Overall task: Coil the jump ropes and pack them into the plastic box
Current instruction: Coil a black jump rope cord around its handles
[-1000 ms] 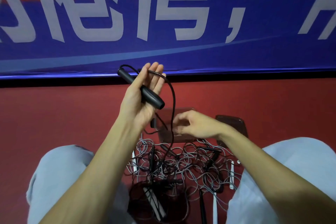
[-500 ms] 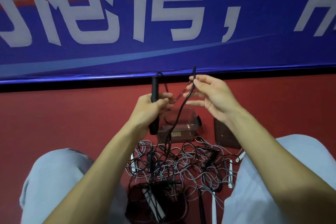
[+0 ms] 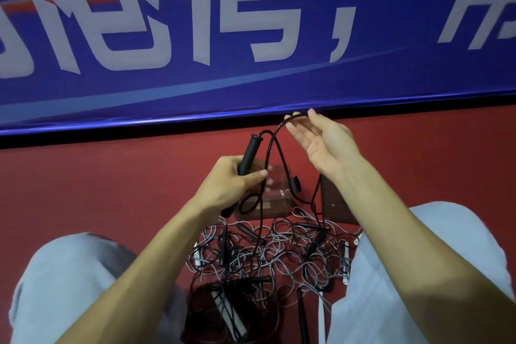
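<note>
- Lower left of frame: your left knee (image 3: 69, 274), in light grey-blue cloth, on the red floor (image 3: 97, 176).
- Left of centre: your left hand (image 3: 234, 183) is clenched round a black handle (image 3: 249, 153). The handle stands near upright, tilted a little to the right. Its top end is clear above the fist and its bottom end shows below.
- From the handle top, the black cord (image 3: 267, 156) arches up and right to your other hand. Strands then drop down across the middle of the frame into the pile.
- Centre, just behind the left hand: the plastic box (image 3: 279, 204), clear, sitting on the floor and partly hidden by the fist. Cannot tell whether any rope lies inside.
- Below centre, between your knees: the jump ropes (image 3: 268, 254), a loose tangle of grey and black cords with black and white handles mixed in, just in front of the box. A darker bundle at bottom centre is blurred.
- Right of centre, upper: your right hand (image 3: 321, 139), palm toward you, fingers extended and slack. The cord lies over the fingertips, not clamped.
- Just right of the box: a dark flat piece (image 3: 335, 204), partly behind your right forearm.
- Lower right: your right knee (image 3: 432, 232), same cloth.
- Full width, top: a blue banner (image 3: 251, 84) with large white characters.
</note>
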A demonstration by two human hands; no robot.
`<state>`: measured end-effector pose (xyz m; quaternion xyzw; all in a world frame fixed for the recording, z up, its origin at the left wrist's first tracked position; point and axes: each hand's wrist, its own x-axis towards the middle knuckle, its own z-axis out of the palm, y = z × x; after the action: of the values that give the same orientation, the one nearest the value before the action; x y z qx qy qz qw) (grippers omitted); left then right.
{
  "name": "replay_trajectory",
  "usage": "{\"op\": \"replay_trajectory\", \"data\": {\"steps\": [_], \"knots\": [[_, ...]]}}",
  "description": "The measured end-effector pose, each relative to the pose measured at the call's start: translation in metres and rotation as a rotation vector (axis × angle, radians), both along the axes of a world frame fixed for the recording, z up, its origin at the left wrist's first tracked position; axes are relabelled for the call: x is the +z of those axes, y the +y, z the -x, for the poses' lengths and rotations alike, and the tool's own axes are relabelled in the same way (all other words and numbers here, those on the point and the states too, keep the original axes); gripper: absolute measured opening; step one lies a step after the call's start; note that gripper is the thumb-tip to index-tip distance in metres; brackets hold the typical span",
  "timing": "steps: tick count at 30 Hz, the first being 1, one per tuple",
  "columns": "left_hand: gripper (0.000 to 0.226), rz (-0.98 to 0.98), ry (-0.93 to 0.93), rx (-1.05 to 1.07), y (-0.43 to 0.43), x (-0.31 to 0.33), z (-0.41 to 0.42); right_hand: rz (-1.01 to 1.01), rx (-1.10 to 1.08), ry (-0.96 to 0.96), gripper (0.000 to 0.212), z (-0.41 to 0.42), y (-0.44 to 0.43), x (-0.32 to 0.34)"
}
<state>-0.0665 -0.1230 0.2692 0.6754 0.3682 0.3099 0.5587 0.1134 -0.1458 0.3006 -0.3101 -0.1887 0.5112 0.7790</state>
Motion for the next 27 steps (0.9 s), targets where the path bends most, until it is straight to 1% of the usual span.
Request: {"op": "replay_trajectory", "data": {"steps": [2,3,6,9,11,13,14,15,16,18,20,24,27], "knots": [[0.006,0.064,-0.076,0.044,0.0,0.001,-0.001,0.047,-0.005,-0.106,0.005,0.002,0.0,0.0],[0.006,0.117,-0.145,0.062,0.0,0.004,-0.001,0.069,0.001,-0.182,0.004,0.004,-0.001,0.0],[0.006,0.303,-0.375,0.118,0.0,0.015,0.0,0.136,0.041,-0.466,0.007,0.008,-0.002,-0.004],[0.005,0.398,-0.547,0.174,0.005,0.023,0.005,0.21,0.134,-0.764,0.016,0.018,-0.003,-0.012],[0.006,0.434,-0.64,0.201,0.007,0.027,0.008,0.224,0.258,-0.876,0.025,0.025,-0.001,-0.022],[0.009,0.43,-0.676,0.232,0.009,0.027,0.01,0.205,0.411,-0.976,0.042,0.033,0.0,-0.032],[0.009,0.416,-0.681,0.247,0.011,0.027,0.011,0.198,0.481,-1.011,0.049,0.036,0.001,-0.037],[0.009,0.397,-0.686,0.263,0.013,0.028,0.013,0.196,0.542,-1.02,0.051,0.039,0.001,-0.041],[0.009,0.377,-0.695,0.282,0.016,0.028,0.015,0.193,0.605,-1.009,0.049,0.042,0.001,-0.043],[0.008,0.359,-0.733,0.328,0.024,0.031,0.02,0.173,0.722,-1.008,0.036,0.046,0.0,-0.048],[0.007,0.363,-0.768,0.359,0.03,0.034,0.028,0.152,0.789,-1.079,0.023,0.048,-0.003,-0.049],[0.004,0.365,-0.842,0.418,0.036,0.036,0.037,0.12,0.724,-1.216,0.015,0.048,-0.006,-0.047],[0.009,0.421,-0.952,0.526,0.042,0.035,0.041,0.164,0.601,-1.282,0.018,0.045,-0.005,-0.047]]}}
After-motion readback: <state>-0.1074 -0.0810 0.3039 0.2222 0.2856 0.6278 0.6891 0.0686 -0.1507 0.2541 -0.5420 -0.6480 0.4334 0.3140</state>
